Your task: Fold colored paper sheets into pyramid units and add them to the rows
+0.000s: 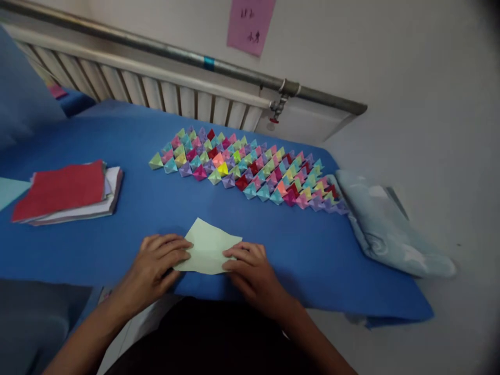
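A pale green sheet of paper lies near the front edge of the table, its surface slightly wavy. My left hand grips its left edge, fingertips on top of the paper. At the right edge, my right hand holds the sheet in the same way, fingers curled over it. Both thumbs sit low, and whether they are under the paper is hard to see. Beyond the sheet, several rows of small folded paper pieces in many colours stand close together.
On the left rests a stack of paper with a red sheet on top, beside a light blue sheet. A folded pale blue cloth lies at the table's right end. Behind the blue-covered table are a radiator and a pipe.
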The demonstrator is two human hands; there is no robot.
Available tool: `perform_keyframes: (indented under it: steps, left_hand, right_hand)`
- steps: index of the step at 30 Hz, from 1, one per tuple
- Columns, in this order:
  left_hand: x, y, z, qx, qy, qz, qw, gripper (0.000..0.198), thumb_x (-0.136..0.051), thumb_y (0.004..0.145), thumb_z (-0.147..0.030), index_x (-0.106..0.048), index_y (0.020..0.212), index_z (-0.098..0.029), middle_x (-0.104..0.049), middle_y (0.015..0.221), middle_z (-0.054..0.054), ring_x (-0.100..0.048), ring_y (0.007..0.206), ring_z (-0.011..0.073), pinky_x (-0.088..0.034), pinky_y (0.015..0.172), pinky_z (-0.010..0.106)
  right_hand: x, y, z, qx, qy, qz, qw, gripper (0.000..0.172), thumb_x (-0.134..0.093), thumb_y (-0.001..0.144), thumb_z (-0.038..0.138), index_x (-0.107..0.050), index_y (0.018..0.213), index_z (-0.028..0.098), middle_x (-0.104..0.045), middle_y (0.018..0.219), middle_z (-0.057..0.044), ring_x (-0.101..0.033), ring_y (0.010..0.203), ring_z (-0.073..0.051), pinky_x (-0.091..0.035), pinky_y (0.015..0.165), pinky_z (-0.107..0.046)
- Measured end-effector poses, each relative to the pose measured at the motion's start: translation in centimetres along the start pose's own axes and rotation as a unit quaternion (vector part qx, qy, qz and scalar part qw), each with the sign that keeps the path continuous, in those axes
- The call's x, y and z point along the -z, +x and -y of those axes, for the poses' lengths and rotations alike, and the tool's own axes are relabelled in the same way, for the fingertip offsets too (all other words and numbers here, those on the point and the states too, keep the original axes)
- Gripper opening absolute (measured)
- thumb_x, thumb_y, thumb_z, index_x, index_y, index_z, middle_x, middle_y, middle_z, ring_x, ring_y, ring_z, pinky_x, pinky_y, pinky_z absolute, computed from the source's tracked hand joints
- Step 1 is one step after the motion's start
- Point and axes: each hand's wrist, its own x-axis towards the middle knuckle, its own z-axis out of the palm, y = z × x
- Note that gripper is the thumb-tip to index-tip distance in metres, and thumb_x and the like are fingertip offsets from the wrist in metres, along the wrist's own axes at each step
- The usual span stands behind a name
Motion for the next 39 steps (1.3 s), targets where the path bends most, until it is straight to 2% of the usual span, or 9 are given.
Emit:
perform_keyframes:
  steps: [2, 7, 16, 21, 25, 27, 29, 33, 39]
  left_hand:
    - [0.4, 0.2, -0.7, -0.021, -0.035, 0.013, 0.999, 0.018, -0.052, 0.093, -0.019, -0.063, 0.106, -0.026, -0.073, 0.116, 0.004, -0.064, 0.109, 0.0236, -0.040, 0.096, 0.044]
    - [0.5, 0.4, -1.4, -0.032, -0.099, 0.034, 0.994, 0.029, -0.053, 0.093, -0.021, -0.055, 0.122, -0.026, -0.073, 0.110, 0.004, -0.067, 0.100, 0.0209, -0.042, 0.097, 0.040]
    - [-1.6, 1.6, -1.0, 0.110, -0.052, 0.016, 0.992, 0.049, -0.052, 0.095, -0.042, -0.044, 0.141, -0.027, -0.072, 0.094, 0.003, -0.066, 0.091, 0.0239, -0.047, 0.087, 0.041]
    - [-2.0, 1.7, -1.2, 0.150, -0.003, 0.009, 0.989, 0.054, -0.048, 0.095, -0.044, -0.040, 0.145, -0.026, -0.066, 0.078, 0.001, -0.063, 0.079, 0.0242, -0.047, 0.084, 0.044]
    - [-1.6, 1.8, -1.7, 0.159, 0.043, 0.008, 0.986, 0.054, -0.047, 0.096, -0.040, -0.038, 0.147, -0.025, -0.066, 0.084, 0.005, -0.062, 0.081, 0.0260, -0.046, 0.082, 0.046]
    - [-1.4, 2.0, -2.3, 0.140, 0.084, -0.004, 0.987, 0.045, -0.048, 0.096, -0.033, -0.050, 0.140, -0.026, -0.067, 0.101, 0.011, -0.060, 0.091, 0.0297, -0.045, 0.081, 0.047]
    - [-1.5, 2.4, -3.0, 0.068, 0.094, 0.002, 0.993, 0.036, -0.048, 0.095, -0.021, -0.062, 0.127, -0.028, -0.065, 0.119, 0.013, -0.058, 0.103, 0.0322, -0.044, 0.082, 0.047]
    - [-2.3, 3.1, -4.4, -0.094, 0.034, 0.055, 0.993, 0.030, -0.046, 0.095, -0.012, -0.067, 0.114, -0.021, -0.068, 0.118, 0.009, -0.059, 0.104, 0.0266, -0.045, 0.084, 0.041]
    - [-2.9, 3.8, -5.4, -0.089, 0.034, 0.034, 0.995, 0.020, -0.055, 0.095, -0.025, -0.066, 0.105, -0.012, -0.071, 0.106, 0.013, -0.063, 0.094, 0.0246, -0.047, 0.084, 0.038]
  right_hand:
    - [0.5, -0.8, -0.1, -0.011, 0.013, -0.004, 1.000, 0.019, -0.056, 0.089, 0.012, -0.066, 0.099, 0.024, -0.072, 0.112, -0.004, -0.059, 0.107, -0.021, -0.042, 0.090, -0.040]
    - [0.7, -2.2, -0.1, -0.056, 0.038, -0.002, 0.998, 0.021, -0.052, 0.088, 0.013, -0.064, 0.101, 0.024, -0.073, 0.098, -0.003, -0.063, 0.093, -0.019, -0.043, 0.088, -0.039]
    - [-0.4, -2.0, -0.1, -0.180, 0.030, -0.081, 0.980, 0.041, -0.059, 0.091, 0.025, -0.053, 0.131, 0.023, -0.072, 0.087, -0.001, -0.065, 0.082, -0.019, -0.047, 0.082, -0.036]
    - [-0.4, -0.9, -0.1, -0.221, -0.013, -0.029, 0.975, 0.048, -0.056, 0.089, 0.020, -0.049, 0.137, 0.020, -0.070, 0.078, 0.001, -0.064, 0.077, -0.019, -0.043, 0.083, -0.039]
    - [0.0, 0.1, 0.3, -0.250, -0.055, 0.040, 0.966, 0.047, -0.057, 0.088, 0.019, -0.053, 0.135, 0.018, -0.070, 0.076, 0.001, -0.061, 0.074, -0.019, -0.039, 0.078, -0.037]
    - [0.1, 0.4, 0.5, -0.251, -0.073, 0.060, 0.963, 0.043, -0.057, 0.087, 0.018, -0.057, 0.131, 0.020, -0.071, 0.077, 0.000, -0.060, 0.074, -0.019, -0.037, 0.076, -0.035]
    - [0.2, 0.6, 0.6, -0.246, -0.088, 0.073, 0.963, 0.035, -0.057, 0.088, 0.018, -0.064, 0.122, 0.022, -0.073, 0.082, -0.002, -0.060, 0.074, -0.019, -0.035, 0.075, -0.035]
    - [0.3, 0.8, 0.8, -0.249, -0.087, 0.081, 0.961, 0.024, -0.058, 0.087, 0.017, -0.070, 0.107, 0.023, -0.075, 0.088, -0.003, -0.061, 0.077, -0.019, -0.035, 0.076, -0.035]
    - [1.0, 1.1, 1.5, -0.295, 0.041, 0.065, 0.952, 0.020, -0.059, 0.085, 0.014, -0.070, 0.098, 0.024, -0.068, 0.068, 0.005, -0.061, 0.068, -0.014, -0.037, 0.081, -0.034]
